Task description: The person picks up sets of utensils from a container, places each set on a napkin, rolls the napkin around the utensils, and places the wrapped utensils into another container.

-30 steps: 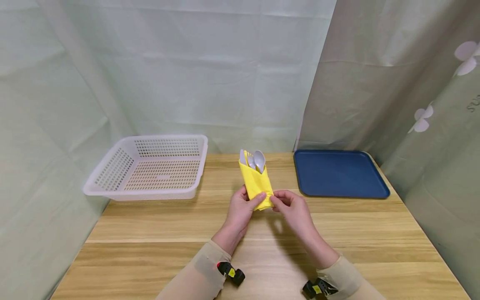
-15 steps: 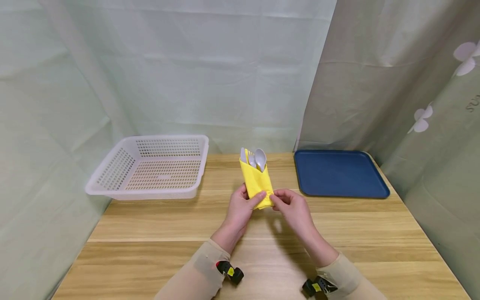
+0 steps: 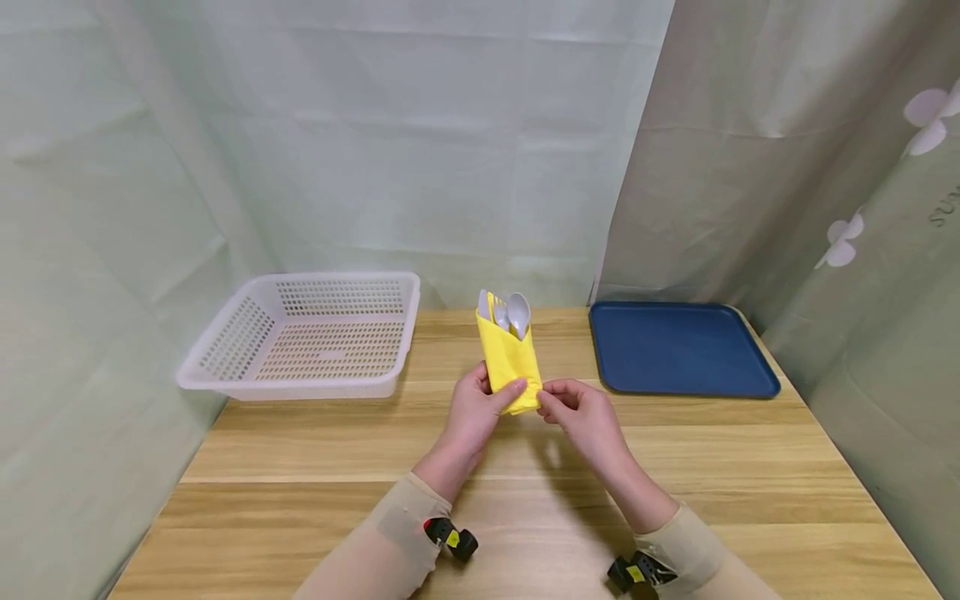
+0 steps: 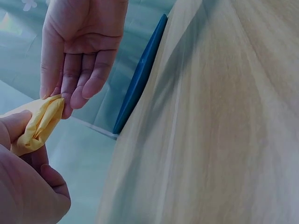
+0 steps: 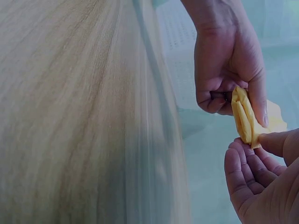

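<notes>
A folded yellow napkin (image 3: 510,358) is held above the table in the head view, tilted a little to the left. Out of its top stick a grey spoon (image 3: 518,313), a grey fork (image 3: 500,312) and what looks like a knife (image 3: 483,305). My left hand (image 3: 474,410) grips the lower left part, thumb across the front. At the lower right corner my right hand (image 3: 587,414) pinches the edge between thumb and fingers. Both wrist views show the napkin's layered bottom end (image 5: 244,116) between the two hands; the cutlery is hidden there.
On the left of the wooden table (image 3: 315,454) stands a white perforated basket (image 3: 300,389). A flat blue tray (image 3: 684,348) lies at the back right. Curtains (image 3: 420,167) hang close behind and along the sides.
The napkin with its cutlery has shifted slightly up and left, along with my left hand. My right hand has barely moved and stays at the lower right corner.
</notes>
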A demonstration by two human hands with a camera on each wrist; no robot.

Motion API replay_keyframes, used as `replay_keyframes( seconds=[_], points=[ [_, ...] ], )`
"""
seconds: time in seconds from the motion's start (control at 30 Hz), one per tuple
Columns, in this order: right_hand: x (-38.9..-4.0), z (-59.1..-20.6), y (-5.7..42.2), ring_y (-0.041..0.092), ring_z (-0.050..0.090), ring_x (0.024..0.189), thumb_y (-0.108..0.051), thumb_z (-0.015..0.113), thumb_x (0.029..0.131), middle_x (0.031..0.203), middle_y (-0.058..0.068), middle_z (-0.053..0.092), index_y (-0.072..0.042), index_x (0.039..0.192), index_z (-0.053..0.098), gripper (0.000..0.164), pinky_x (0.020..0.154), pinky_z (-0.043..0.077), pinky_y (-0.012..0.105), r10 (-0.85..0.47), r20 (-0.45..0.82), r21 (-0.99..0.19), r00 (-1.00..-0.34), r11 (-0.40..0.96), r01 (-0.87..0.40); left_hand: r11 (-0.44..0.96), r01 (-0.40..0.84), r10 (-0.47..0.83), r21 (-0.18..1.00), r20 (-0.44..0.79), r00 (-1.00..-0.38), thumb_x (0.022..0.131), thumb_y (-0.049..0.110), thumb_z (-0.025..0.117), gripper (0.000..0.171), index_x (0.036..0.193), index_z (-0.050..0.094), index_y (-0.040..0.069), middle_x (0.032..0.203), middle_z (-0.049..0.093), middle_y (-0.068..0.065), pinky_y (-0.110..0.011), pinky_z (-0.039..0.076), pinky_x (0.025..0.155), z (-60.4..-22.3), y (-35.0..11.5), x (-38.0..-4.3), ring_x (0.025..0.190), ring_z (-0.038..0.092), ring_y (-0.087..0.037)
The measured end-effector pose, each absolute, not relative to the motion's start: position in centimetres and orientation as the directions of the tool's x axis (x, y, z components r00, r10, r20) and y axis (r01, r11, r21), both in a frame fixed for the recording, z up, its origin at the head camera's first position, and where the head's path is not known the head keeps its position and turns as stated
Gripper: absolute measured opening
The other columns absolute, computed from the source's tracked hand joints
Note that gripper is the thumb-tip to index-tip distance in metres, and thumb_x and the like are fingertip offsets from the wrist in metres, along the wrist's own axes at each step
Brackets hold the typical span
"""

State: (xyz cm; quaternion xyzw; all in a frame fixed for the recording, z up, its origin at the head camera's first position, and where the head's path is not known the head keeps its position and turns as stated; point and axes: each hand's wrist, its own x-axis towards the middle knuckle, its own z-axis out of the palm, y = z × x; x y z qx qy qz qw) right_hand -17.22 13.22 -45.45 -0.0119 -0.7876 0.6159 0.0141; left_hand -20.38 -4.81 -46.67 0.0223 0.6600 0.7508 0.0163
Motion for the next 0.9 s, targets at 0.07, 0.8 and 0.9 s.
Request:
replay_keyframes(
  seconds=[0.07,0.8,0.9],
  points=[
    [-17.2,-45.4,13.2,0.033,0.078,0.096,-0.014,0.077,0.106,0.099,0.010,0.080,0.001,0.118,0.078,0.019,0.089,0.065,0.048,0.029,0.006,-0.969,-1.000,0.249,0.002,-0.114,0.000,0.043,0.993,0.005,-0.999,0.096,0.012,0.088,0.042,0.132,0.071,-0.002,0.114,0.079,-0.014,-0.028,0.061,0.081,-46.4,-5.0,-20.4,0.096,0.073,-0.016],
    [-17.4,-44.7,12.5,0.019,0.076,0.102,-0.027,0.079,0.105,0.113,-0.001,0.081,-0.009,0.126,0.080,0.028,0.092,0.062,0.045,-0.069,0.224,-0.783,-0.972,0.581,-0.221,0.013,-0.028,0.040,1.000,-0.029,-0.999,0.098,0.011,0.086,0.043,0.137,0.070,0.002,0.123,0.079,-0.013,-0.037,0.063,0.091,-43.3,-8.5,-20.5,0.107,0.076,-0.025],
    [-17.5,-44.6,12.3,0.023,0.077,0.107,-0.025,0.080,0.104,0.120,0.003,0.081,-0.007,0.130,0.079,0.032,0.094,0.062,0.046,-0.092,0.234,-0.756,-0.968,0.609,-0.241,0.052,-0.028,0.025,0.998,-0.029,-0.999,0.097,0.011,0.087,0.042,0.135,0.071,0.002,0.122,0.079,-0.013,-0.037,0.063,0.090,-43.0,-9.1,-20.6,0.106,0.076,-0.024]
  ],
)
